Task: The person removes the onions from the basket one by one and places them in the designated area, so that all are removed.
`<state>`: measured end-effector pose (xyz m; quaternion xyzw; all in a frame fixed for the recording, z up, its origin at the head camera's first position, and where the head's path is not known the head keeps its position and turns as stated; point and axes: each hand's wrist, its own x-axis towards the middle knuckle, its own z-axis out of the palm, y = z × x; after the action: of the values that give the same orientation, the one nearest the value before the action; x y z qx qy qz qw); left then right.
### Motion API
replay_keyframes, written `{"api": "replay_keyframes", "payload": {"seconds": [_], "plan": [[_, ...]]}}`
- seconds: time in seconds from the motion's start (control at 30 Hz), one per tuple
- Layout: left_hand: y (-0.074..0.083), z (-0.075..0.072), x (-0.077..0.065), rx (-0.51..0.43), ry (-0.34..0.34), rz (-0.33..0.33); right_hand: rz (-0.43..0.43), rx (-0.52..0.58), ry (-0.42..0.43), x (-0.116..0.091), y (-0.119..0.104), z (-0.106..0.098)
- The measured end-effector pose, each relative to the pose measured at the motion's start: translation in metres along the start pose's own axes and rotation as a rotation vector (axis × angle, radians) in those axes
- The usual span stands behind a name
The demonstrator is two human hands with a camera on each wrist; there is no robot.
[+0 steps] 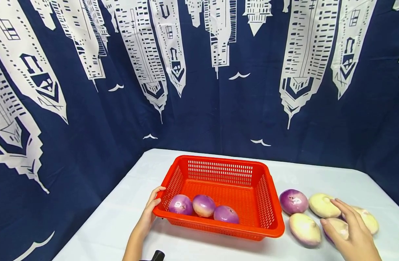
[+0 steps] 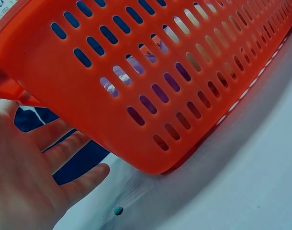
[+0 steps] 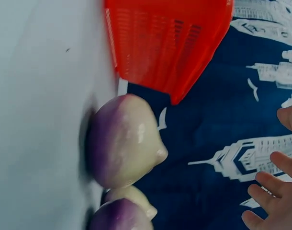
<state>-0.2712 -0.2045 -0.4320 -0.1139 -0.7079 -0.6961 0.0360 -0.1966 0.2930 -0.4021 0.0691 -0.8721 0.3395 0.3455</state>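
A red plastic basket [image 1: 219,232] with slotted walls stands on the table, with three purple-and-white turnips [image 1: 226,214] in its near left part. My left hand [image 1: 146,214] holds the basket's left rim near the front corner, a finger and thumb over the edge; in the left wrist view, the other fingers [image 2: 86,182] spread below the rim. To the right of the basket lie several more turnips [image 1: 305,229], some pale side up, one purple side up [image 1: 293,201]. Above these hovers my right hand [image 1: 353,232], fingers apart and holding nothing. It partly hides two turnips.
A white cloth covers the table [image 1: 114,217]. Behind it hangs a dark blue curtain [image 1: 219,119] printed with white buildings and birds. A small black object [image 1: 157,255] shows at the bottom edge of the head view.
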Motion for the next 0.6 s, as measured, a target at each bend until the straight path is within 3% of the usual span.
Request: {"api": "replay_keyframes", "payload": {"seconds": [0.13, 0.37, 0.6], "plan": [[-0.001, 0.0, 0.0, -0.003, 0.001, 0.0, -0.06, 0.031, 0.006, 0.005, -0.019, -0.001], [-0.003, 0.001, 0.001, -0.019, 0.004, 0.012, -0.114, 0.034, -0.057, 0.012, -0.049, 0.005], [-0.003, 0.001, 0.002, -0.017, 0.012, 0.01, -0.114, 0.051, -0.168, 0.018, -0.078, 0.021]]}}
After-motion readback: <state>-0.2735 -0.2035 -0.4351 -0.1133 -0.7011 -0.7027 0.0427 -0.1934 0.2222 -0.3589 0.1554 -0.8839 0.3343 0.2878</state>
